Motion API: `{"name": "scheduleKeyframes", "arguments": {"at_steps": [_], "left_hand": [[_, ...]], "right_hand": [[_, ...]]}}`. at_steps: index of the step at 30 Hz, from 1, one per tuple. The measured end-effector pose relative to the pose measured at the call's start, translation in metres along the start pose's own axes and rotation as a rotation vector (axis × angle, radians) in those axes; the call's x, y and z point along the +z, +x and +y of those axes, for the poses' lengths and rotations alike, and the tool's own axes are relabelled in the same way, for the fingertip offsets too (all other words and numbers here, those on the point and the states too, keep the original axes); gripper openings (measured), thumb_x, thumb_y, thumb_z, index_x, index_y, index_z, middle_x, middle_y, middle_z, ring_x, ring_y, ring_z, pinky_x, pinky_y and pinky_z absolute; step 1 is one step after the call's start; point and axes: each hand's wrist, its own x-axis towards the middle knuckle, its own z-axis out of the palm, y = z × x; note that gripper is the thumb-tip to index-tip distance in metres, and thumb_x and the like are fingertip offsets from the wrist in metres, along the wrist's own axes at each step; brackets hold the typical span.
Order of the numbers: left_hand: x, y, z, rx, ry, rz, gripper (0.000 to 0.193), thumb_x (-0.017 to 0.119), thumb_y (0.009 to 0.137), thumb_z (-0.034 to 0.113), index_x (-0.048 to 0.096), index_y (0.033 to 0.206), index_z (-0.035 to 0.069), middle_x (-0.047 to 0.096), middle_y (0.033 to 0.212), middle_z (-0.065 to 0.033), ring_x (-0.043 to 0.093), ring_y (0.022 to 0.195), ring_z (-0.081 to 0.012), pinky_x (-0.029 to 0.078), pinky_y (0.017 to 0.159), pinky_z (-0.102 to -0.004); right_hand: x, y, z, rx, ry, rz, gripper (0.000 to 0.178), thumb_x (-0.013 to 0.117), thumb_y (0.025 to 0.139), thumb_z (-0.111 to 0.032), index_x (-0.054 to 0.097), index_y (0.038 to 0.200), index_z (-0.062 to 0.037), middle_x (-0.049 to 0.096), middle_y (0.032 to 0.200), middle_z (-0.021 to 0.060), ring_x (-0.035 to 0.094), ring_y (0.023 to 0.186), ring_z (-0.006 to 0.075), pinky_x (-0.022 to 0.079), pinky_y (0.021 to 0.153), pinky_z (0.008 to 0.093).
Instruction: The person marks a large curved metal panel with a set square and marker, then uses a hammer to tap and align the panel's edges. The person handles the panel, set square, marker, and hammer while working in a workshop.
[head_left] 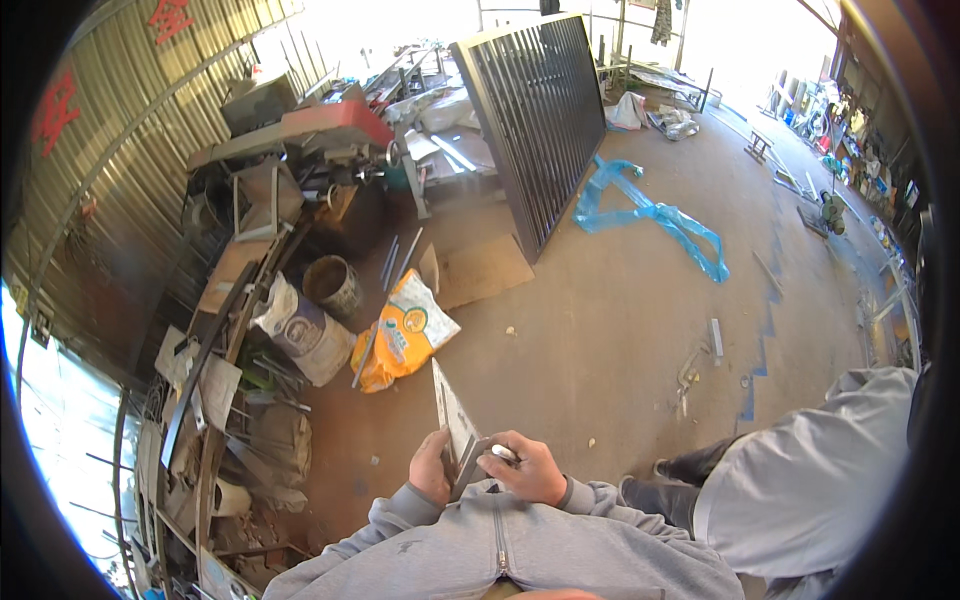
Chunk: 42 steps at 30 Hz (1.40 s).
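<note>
My left hand (431, 466) grips the near end of a flat grey metal bar (451, 408) that points away from me over the concrete floor. My right hand (526, 467) is closed on a small shiny metal piece (503, 454) held against the near end of that bar. Both hands are close to my chest, above my grey zip jacket. What the small piece is cannot be told.
Another person in grey clothes and dark boots (800, 490) is at my right. A yellow sack (405, 335), a grey sack (300, 330) and a bucket (333, 285) lie ahead left beside scrap metal. A dark barred gate (540, 120) stands upright; blue plastic sheeting (655, 215) lies beyond.
</note>
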Motion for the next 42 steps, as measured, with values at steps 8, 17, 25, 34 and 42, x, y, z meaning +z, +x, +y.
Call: {"name": "scheduleKeyframes", "arguments": {"at_steps": [8,17,25,34,42], "left_hand": [[0.112,0.122,0.044,0.013,0.097,-0.184,0.027,0.048,0.111,0.025,0.063,0.113,0.004,0.07,0.099,-0.0104,0.07,0.09,-0.0237,0.06,0.084,-0.0401],[0.236,0.283,0.015,-0.259,0.36,-0.367,0.021,0.056,0.109,0.024,0.063,0.115,0.005,0.071,0.1,-0.0094,0.072,0.087,-0.0212,0.062,0.078,-0.0359],[0.36,0.409,0.021,-0.414,0.443,-0.432,0.02,0.062,0.108,0.026,0.063,0.113,0.006,0.07,0.098,-0.0074,0.071,0.084,-0.0176,0.06,0.075,-0.0335],[0.478,0.466,0.008,-0.492,0.574,-0.503,0.018,0.065,0.106,0.03,0.064,0.107,0.012,0.064,0.084,0.0007,0.06,0.065,-0.0089,0.045,0.054,-0.0252],[0.587,0.518,-0.084,-0.448,0.659,-0.57,0.027,0.053,0.109,0.031,0.066,0.118,0.01,0.072,0.107,-0.007,0.07,0.092,-0.0196,0.058,0.078,-0.036]], "right_hand": [[-0.086,0.121,0.006,-0.007,0.026,0.06,0.03,0.083,0.091,-0.019,0.072,0.113,-0.0023,0.074,0.085,0.0098,0.069,0.073,0.0139,0.057,0.069,0.0302],[-0.19,0.195,0.035,0.124,-0.129,0.36,0.027,0.083,0.089,-0.015,0.071,0.108,0.0002,0.073,0.08,0.0093,0.067,0.07,0.0102,0.055,0.065,0.0291],[-0.28,0.308,0.057,0.163,-0.162,0.544,0.02,0.083,0.089,-0.012,0.07,0.098,0.0002,0.07,0.076,0.0081,0.063,0.067,0.0094,0.053,0.062,0.0299],[-0.373,0.365,0.082,0.22,-0.111,0.648,0.022,0.084,0.088,-0.014,0.068,0.094,-0.0008,0.068,0.073,0.0077,0.062,0.063,0.012,0.052,0.059,0.0311],[-0.516,0.364,0.09,0.188,-0.206,0.747,0.027,0.084,0.088,-0.022,0.069,0.1,-0.0026,0.073,0.084,0.0148,0.073,0.073,0.0243,0.056,0.066,0.0364]]}}
